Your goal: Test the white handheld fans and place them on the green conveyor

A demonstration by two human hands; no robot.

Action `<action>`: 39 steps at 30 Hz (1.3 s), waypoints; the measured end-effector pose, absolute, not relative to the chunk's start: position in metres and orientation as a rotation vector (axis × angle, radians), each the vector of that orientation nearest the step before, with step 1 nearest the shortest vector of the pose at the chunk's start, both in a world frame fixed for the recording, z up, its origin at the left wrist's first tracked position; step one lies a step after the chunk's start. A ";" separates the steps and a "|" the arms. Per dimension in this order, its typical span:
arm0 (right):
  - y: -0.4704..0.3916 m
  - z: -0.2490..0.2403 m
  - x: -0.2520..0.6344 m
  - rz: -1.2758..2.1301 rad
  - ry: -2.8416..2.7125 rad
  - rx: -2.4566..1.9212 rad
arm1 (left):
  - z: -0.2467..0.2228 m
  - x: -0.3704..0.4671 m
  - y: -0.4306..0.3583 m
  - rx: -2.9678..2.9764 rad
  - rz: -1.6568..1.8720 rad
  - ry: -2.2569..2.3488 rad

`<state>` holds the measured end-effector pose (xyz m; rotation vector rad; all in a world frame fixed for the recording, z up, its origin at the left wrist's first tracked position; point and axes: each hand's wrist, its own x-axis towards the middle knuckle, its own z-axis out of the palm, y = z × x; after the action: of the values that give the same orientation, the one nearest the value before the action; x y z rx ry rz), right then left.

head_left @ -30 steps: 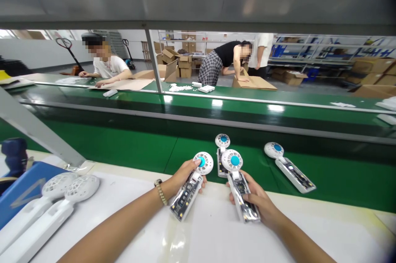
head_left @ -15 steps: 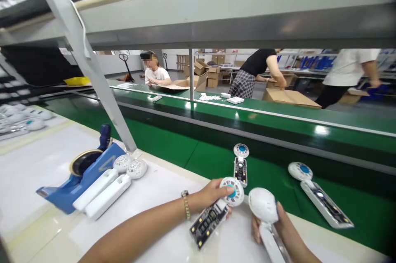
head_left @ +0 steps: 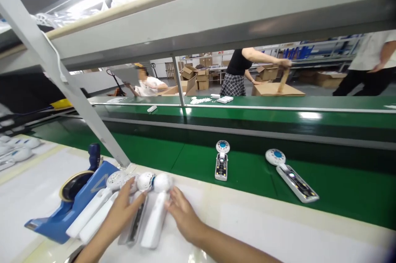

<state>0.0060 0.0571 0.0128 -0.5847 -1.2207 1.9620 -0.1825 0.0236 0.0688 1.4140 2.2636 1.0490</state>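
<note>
Four white handheld fans lie side by side on the white worktop. My left hand reaches over the middle of the row, thumb and forefinger apart, touching or close to the fan with a bare circuit board. My right hand is at the right side of the rightmost white fan, its fingers spread near the neck and seemingly touching it. The two left fans rest against the blue tape dispenser. Two more fans with exposed boards, one upright in view and one slanted, lie on the green belt.
A slanted grey post stands behind the dispenser. A grey shelf beam crosses overhead. More white fans lie at far left. Beyond the belt are a seated person, a person at a cardboard box, and another person at right.
Both hands moved left with the two fans, which now lie beside the pair at the dispenser. The fingers have loosened. The camera view has shifted. The person at the box has raised an arm.
</note>
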 end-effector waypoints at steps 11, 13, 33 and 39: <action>0.125 0.001 0.177 0.437 -1.810 -0.818 | 0.049 -0.058 0.025 2.420 0.723 1.900; 0.143 0.001 0.226 0.151 -1.731 -0.903 | 0.031 -0.032 0.032 2.559 0.704 1.764; 0.163 -0.002 0.251 0.793 -1.386 -1.436 | 0.027 -0.018 0.185 2.066 0.508 2.617; 0.162 0.002 0.255 1.223 -0.929 -1.154 | 0.025 -0.002 0.180 2.043 1.124 1.943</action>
<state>0.2546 0.1624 0.0016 -1.1541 -0.9293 1.2231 -0.0023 0.1804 0.0252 2.0428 1.9434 1.1236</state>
